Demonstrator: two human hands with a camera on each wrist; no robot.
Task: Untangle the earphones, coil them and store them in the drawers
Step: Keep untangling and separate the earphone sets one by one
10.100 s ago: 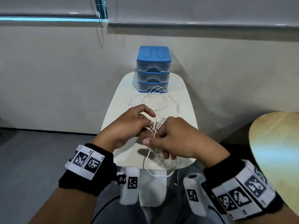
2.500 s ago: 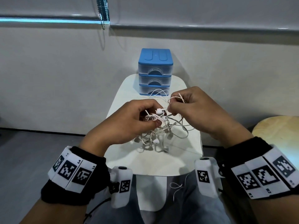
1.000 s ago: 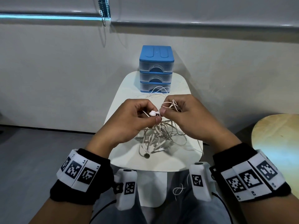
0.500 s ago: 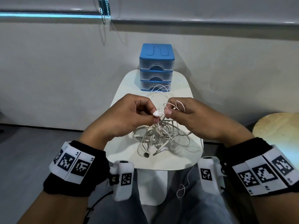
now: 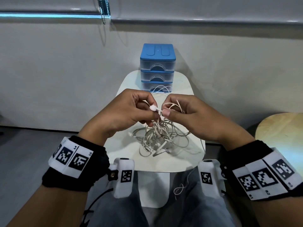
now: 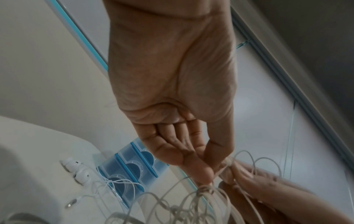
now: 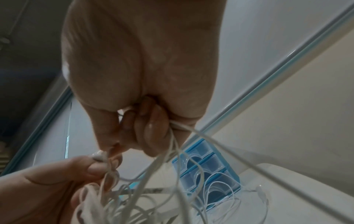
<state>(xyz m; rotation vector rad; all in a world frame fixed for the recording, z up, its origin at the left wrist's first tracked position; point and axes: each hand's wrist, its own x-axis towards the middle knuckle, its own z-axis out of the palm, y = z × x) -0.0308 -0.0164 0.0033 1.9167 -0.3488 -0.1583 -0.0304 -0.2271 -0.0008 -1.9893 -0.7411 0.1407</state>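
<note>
Earphones (image 5: 159,135) pinched by left hand (image 5: 124,112) and right hand (image 5: 188,113).

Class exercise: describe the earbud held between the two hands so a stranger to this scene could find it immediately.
Start at the blue drawer unit at the far end of the white table. In front of it the left hand and right hand meet above tangled earphone cables. The earbud is the glossy white nub pinched at the left fingertips, solid where all around is thin cable.

Soft even room light; a cyan strip (image 5: 49,15) glows above the drawers (image 5: 157,68); wrist views look blurry, edges bend.
</note>
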